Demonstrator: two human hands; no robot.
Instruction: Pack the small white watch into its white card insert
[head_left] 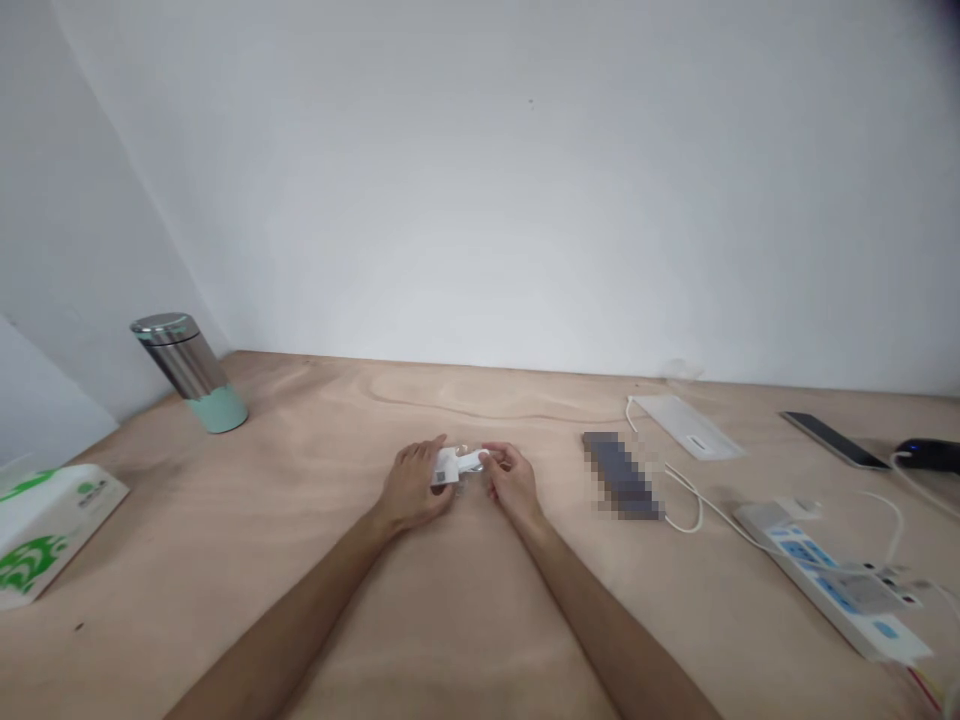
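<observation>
Near the middle of the wooden table, my left hand [411,488] is closed on a small white packet [445,467] that bears a dark square printed code. Its thumb lies along the near edge and its fingers reach over the far side. From the packet a slim white piece [472,460] sticks out to the right; its kind is too small to make out. My right hand [512,482] pinches the right end of this piece between thumb and fingers. Some clear, shiny plastic shows around it.
A steel and mint-green flask [184,370] and a tissue pack [60,525] stand at left. On the right lie a blurred-out dark phone-like object [622,475], a white pouch [690,425], a dark phone [832,440], a black mouse-like object [930,455], white cables and a power strip [825,580].
</observation>
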